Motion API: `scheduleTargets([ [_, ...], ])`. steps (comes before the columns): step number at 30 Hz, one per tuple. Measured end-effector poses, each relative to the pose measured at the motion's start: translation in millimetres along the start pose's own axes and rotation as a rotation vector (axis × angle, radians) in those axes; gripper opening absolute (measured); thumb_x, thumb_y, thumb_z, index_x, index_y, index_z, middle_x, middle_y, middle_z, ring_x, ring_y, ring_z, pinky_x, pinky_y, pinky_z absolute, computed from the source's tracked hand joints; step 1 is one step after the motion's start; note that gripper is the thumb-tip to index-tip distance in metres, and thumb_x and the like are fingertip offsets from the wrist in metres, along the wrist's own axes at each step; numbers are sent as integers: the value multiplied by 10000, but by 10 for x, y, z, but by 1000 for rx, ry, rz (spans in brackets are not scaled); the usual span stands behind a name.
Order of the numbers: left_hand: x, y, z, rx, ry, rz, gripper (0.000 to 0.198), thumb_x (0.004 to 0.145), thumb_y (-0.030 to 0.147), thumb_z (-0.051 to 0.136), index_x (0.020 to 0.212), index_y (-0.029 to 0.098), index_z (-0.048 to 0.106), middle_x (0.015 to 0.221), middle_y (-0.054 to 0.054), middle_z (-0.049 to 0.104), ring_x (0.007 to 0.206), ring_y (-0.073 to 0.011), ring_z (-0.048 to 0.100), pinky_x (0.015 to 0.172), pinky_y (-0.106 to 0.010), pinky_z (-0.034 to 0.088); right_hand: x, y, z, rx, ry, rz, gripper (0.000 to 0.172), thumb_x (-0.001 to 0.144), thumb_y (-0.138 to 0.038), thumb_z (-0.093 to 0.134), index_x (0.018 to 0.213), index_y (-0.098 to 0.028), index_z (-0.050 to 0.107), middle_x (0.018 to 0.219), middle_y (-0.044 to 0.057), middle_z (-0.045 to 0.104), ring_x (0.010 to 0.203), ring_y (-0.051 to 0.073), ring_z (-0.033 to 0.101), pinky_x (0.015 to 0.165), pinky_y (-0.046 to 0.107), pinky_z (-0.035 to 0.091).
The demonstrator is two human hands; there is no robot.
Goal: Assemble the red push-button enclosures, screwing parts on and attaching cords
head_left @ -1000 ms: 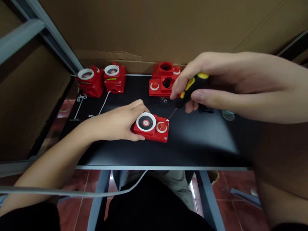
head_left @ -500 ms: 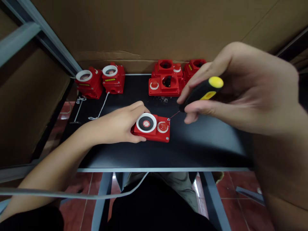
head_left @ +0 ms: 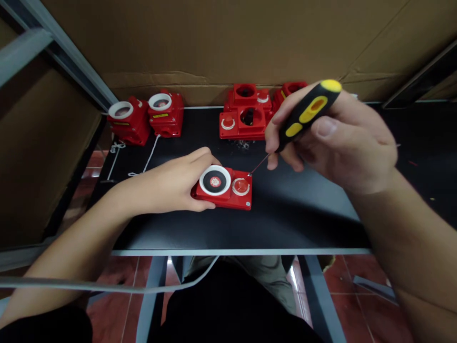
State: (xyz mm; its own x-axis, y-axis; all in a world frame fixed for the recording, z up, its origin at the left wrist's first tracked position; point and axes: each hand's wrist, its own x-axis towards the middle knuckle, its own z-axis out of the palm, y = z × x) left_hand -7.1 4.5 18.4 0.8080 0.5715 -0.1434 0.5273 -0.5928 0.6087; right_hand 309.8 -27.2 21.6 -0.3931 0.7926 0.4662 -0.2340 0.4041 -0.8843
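On the black tabletop, my left hand [head_left: 185, 183] is wrapped round the left end of a red box-shaped device [head_left: 235, 202]. A white ring with a black disc and a red-and-white centre tops this device, beside a red button in a pale ring. My right hand [head_left: 342, 128] grips a black-and-yellow screwdriver [head_left: 303, 116], fingers round the handle and thumb along its side. The thin shaft slants down to the left, its tip at the device's upper right corner screw. Another screw shows at the lower right corner.
Two red devices with white rings [head_left: 166, 114] stand at the back left, with white cords [head_left: 152, 155] near them. Several red housings [head_left: 243, 126] with round openings sit at the back centre, small debris before them. Cardboard [head_left: 232, 43] backs the table [head_left: 285, 228]; a grey cable [head_left: 143, 289] crosses in front.
My right hand has turned and shifted, so the screwdriver handle now stands up more and its side faces me. The tip stays at the same corner. My left hand keeps its hold.
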Motion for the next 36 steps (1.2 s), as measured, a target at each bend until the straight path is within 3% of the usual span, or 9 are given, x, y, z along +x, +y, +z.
scheduleTargets([
  [5,1,12,-11,20,-7,-14,511,980,481,888,1374,226,686,1382,-92,696,1106,-277,727,1030,-388,587,35,-99,-94,-145,8,16,337,1098,-437,962,1103,-181,742,1078,4,850,580,60,719,528,262,663],
  [12,-10,-3,-22,11,-5,1,533,975,488,901,1382,221,683,1401,-106,699,1117,-286,725,1057,-410,596,101,-69,-65,-295,27,-111,621,915,-483,1119,869,-216,559,888,-53,743,515,7,563,401,180,429],
  [16,-5,21,-27,18,-10,-10,547,984,494,892,1408,220,680,1394,-101,703,1122,-287,731,1037,-405,605,71,31,-20,-382,123,-205,533,857,-478,1158,1076,-261,724,927,-61,724,564,45,563,457,232,464],
  [19,-1,36,-30,13,-11,-9,530,985,495,890,1392,225,681,1392,-103,707,1122,-289,734,1050,-414,609,23,60,-1,-507,208,-297,585,898,-555,1113,1345,-337,804,1249,18,814,767,134,712,696,328,681],
  [22,-3,39,-36,9,-8,-8,523,987,496,890,1391,239,680,1396,-103,713,1120,-288,733,1044,-413,615,-4,6,11,-565,217,-183,687,925,-725,1026,1450,-362,772,1524,75,748,1085,265,843,923,443,778],
  [25,-7,41,-42,3,-10,-18,512,976,492,899,1371,244,687,1382,-100,719,1095,-286,732,1027,-418,620,33,-82,19,-450,137,-1,794,904,-792,1009,1509,-370,713,1472,102,746,1260,376,863,850,472,803],
  [31,-10,42,-38,4,-13,-36,554,970,504,903,1404,238,686,1406,-104,710,1132,-294,731,1055,-416,613,83,-163,44,-334,101,42,727,958,-762,973,1513,-365,723,1385,111,797,1259,400,874,743,462,806],
  [33,-12,37,-32,9,-15,-34,569,982,514,891,1431,234,683,1421,-105,704,1151,-293,728,1057,-403,604,30,-169,71,-332,106,15,636,995,-719,957,1481,-358,760,1355,106,814,1220,384,879,665,420,777],
  [36,-15,28,-24,-1,-18,-28,559,991,510,887,1432,230,688,1415,-99,697,1126,-278,727,1036,-389,591,-56,-174,138,-286,145,-110,295,1120,-488,871,1376,-341,869,1270,83,847,1108,298,867,480,290,620],
])
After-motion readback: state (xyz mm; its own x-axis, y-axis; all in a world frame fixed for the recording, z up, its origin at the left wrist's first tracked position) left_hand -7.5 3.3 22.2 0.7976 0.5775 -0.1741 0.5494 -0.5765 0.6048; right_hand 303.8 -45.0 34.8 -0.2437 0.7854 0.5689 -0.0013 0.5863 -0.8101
